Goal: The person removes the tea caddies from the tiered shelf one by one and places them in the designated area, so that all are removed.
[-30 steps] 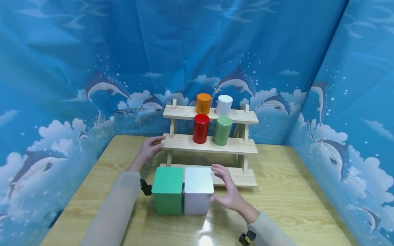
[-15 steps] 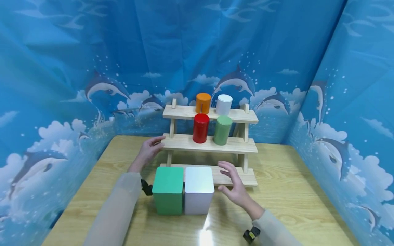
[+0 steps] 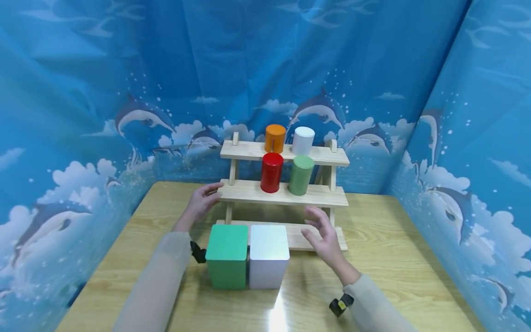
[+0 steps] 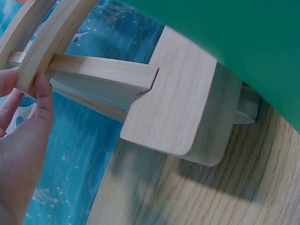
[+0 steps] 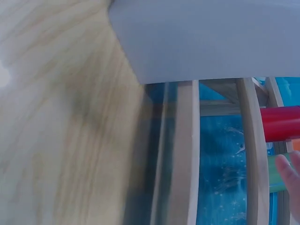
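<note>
My left hand [image 3: 201, 203] pinches the left end of the middle board of a three-tier wooden display stand [image 3: 319, 197]; in the left wrist view its thumb and fingers [image 4: 43, 101] lie on either side of the board end. To the right of a white box [image 3: 268, 265], my right hand [image 3: 327, 240] hovers before the lowest board, fingers loosely bent and holding nothing. A green box [image 3: 226, 267] stands beside the white one, in front of the stand. On the middle board are a red canister [image 3: 271, 174] and a light green canister [image 3: 301, 176].
The top board carries an orange canister [image 3: 275, 139] and a white canister [image 3: 303, 141]. Everything stands on a wood-grain table [image 3: 406, 258]. Blue curtains [image 3: 249, 60] with dolphin prints enclose the back and both sides. The two boxes partly cover the lowest board.
My right hand has drawn away from the white box, moving rightward and slightly farther forward. The left hand keeps its place on the stand. Boxes and canisters look unmoved.
</note>
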Demonstrator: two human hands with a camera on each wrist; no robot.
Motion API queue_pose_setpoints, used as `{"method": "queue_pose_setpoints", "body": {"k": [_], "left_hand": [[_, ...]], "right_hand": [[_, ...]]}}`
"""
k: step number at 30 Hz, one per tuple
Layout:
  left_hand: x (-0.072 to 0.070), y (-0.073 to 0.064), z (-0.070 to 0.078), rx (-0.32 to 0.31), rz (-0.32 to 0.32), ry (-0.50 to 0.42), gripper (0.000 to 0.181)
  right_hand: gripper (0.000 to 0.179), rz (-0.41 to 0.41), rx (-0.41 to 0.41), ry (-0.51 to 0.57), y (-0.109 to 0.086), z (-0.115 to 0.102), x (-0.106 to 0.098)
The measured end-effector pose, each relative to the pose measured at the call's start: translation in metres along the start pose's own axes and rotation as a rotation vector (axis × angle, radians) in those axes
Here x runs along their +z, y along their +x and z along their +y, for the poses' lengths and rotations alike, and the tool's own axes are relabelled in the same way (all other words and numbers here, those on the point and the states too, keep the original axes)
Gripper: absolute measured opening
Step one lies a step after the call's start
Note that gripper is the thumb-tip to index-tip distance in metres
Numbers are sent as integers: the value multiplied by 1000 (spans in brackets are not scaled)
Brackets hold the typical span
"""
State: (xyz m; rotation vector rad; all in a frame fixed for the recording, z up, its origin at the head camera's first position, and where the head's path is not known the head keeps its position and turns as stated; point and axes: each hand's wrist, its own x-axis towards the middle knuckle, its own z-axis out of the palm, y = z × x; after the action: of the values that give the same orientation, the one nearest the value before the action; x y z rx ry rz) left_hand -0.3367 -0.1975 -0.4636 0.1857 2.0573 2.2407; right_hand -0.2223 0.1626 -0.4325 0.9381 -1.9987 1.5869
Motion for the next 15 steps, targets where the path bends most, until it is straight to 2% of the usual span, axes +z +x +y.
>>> {"method": "queue_pose_setpoints", "body": {"k": [7,15], "left_hand": [[0,0,0,-5,7,3,47],[1,-2,0,16,10,0,49]], "right_hand": [[52,79,10,8,16,2,-3],[41,176,20,-94,40,4,-5]]}}
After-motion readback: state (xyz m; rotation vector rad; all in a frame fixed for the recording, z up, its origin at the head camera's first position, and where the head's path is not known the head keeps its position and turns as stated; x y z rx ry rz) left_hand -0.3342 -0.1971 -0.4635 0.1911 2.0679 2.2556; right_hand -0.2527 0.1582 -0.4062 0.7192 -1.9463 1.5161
